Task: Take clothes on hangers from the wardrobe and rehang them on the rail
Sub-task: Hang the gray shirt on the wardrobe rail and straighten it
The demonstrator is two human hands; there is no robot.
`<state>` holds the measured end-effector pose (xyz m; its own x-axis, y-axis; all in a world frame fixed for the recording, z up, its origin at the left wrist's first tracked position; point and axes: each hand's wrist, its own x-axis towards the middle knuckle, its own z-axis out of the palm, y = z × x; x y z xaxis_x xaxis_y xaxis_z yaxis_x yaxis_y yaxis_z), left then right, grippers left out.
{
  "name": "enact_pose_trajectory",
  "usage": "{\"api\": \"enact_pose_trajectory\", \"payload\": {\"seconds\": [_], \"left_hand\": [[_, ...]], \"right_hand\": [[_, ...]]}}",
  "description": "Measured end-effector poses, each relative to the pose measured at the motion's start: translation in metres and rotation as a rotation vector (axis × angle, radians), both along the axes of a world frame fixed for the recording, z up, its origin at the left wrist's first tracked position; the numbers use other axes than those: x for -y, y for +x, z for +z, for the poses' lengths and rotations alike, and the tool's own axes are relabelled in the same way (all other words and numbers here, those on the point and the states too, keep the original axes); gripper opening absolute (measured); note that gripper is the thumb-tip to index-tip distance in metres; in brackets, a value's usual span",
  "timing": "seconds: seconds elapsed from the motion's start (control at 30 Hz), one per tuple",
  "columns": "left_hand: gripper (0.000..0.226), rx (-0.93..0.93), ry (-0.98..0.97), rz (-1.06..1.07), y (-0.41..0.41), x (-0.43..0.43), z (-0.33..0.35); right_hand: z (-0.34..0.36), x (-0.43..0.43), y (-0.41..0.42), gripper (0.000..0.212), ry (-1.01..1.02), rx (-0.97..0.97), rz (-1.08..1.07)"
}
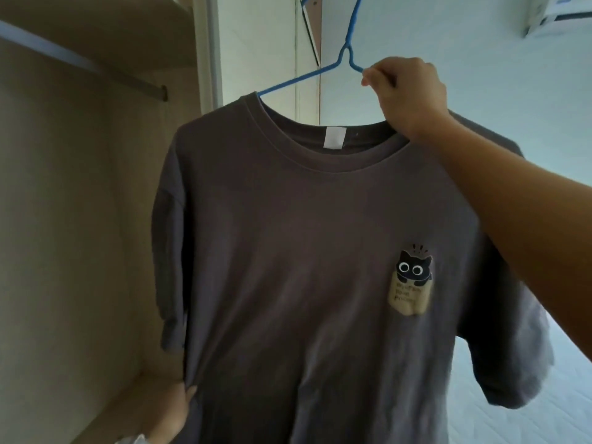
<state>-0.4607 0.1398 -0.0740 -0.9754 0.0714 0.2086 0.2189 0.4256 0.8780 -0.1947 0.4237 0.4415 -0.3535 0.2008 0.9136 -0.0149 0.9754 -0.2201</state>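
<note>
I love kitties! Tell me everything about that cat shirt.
The T-shirt is dark grey and soft-looking, short-sleeved, with a round collar, a white neck label and a black cat badge on the chest. It hangs from a blue hanger gripped by the right hand; the left hand pinches its side.

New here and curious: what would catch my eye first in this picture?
A dark grey short-sleeved T-shirt fills the middle, with a black cartoon cat print on its chest at the right. It hangs on a thin blue wire hanger, which the right hand grips near the top, while the left hand pinches the shirt's side at the bottom left.
</note>
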Motion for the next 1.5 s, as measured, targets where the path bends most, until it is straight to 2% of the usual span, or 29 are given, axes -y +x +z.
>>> {"api": "enact_pose_trajectory", "payload": {"seconds": [0.03, 0.07, 0.1, 0.13, 0.17, 0.23, 0.3, 0.37, 0.43, 0.5, 0.6, 0.63, 0.7, 0.8, 0.9, 1.0, 1.1, 1.2, 1.33, 1.5], "left_hand": [[0.119, 0.066, -0.031, -0.012, 0.001, 0.004, 0.02], [0.085, 0.15, -0.132, 0.019, 0.011, 0.002, 0.047], [0.055, 0.141, -0.212, 0.035, 0.024, 0.001, 0.069], [0.048, 0.09, -0.299, 0.055, 0.031, -0.006, 0.089], [0.051, 0.058, -0.507, 0.03, 0.029, -0.003, 0.097], [0.05, 0.036, -0.526, 0.008, 0.028, -0.009, 0.123], [0.048, -0.005, -0.569, -0.107, 0.042, -0.021, 0.172], [0.032, -0.053, -0.608, -0.136, 0.057, -0.017, 0.224], [0.026, -0.222, -0.551, -0.025, 0.061, -0.002, 0.275], [0.017, -0.421, -0.335, 0.063, 0.066, 0.016, 0.322], [0.012, -0.731, -0.037, 0.068, 0.076, 0.039, 0.392], [0.013, -0.782, 0.029, 0.055, 0.074, 0.045, 0.412], [0.021, -0.778, 0.138, 0.022, 0.061, 0.055, 0.444], [0.023, -0.614, 0.251, 0.014, 0.038, 0.064, 0.482], [0.033, -0.543, 0.328, 0.074, 0.014, 0.07, 0.508], [0.03, -0.499, 0.383, 0.144, -0.018, 0.082, 0.518], [0.02, -0.452, 0.354, 0.245, -0.04, 0.097, 0.523], [0.017, -0.481, 0.344, 0.363, -0.055, 0.112, 0.533], [0.012, -0.621, 0.31, 0.468, -0.061, 0.131, 0.56], [0.017, -0.68, 0.243, 0.573, -0.073, 0.148, 0.602]], "right_hand": [[0.003, 0.002, -0.005, 0.033, -0.001, -0.016, 0.017], [0.006, 0.004, -0.011, 0.032, -0.006, -0.028, 0.037], [0.01, 0.008, -0.016, 0.032, -0.008, -0.033, 0.06], [0.012, 0.012, -0.022, 0.031, -0.005, -0.028, 0.083], [0.013, 0.018, -0.029, 0.031, 0.002, -0.01, 0.106], [0.012, 0.034, -0.046, 0.03, 0.024, 0.044, 0.138], [0.01, 0.053, -0.065, 0.03, 0.047, 0.09, 0.148], [0.007, 0.075, -0.083, 0.03, 0.077, 0.115, 0.173], [0.006, 0.098, -0.099, 0.028, 0.125, 0.134, 0.223], [0.008, 0.123, -0.115, 0.028, 0.174, 0.155, 0.274], [0.012, 0.163, -0.143, 0.029, 0.218, 0.148, 0.303], [0.013, 0.175, -0.153, 0.028, 0.224, 0.148, 0.307], [0.012, 0.198, -0.175, 0.026, 0.228, 0.15, 0.352], [0.009, 0.227, -0.205, 0.025, 0.17, 0.201, 0.443], [0.01, 0.247, -0.229, 0.022, 0.099, 0.258, 0.499], [0.018, 0.262, -0.25, 0.025, 0.202, 0.389, 0.613], [0.028, 0.269, -0.261, 0.028, 0.245, 0.542, 0.759], [0.035, 0.263, -0.271, 0.037, 0.159, 0.58, 0.875], [0.027, 0.261, -0.291, 0.029, 0.179, 0.702, 0.97], [0.04, 0.271, -0.311, 0.022, -0.089, 0.669, 1.275]]}}
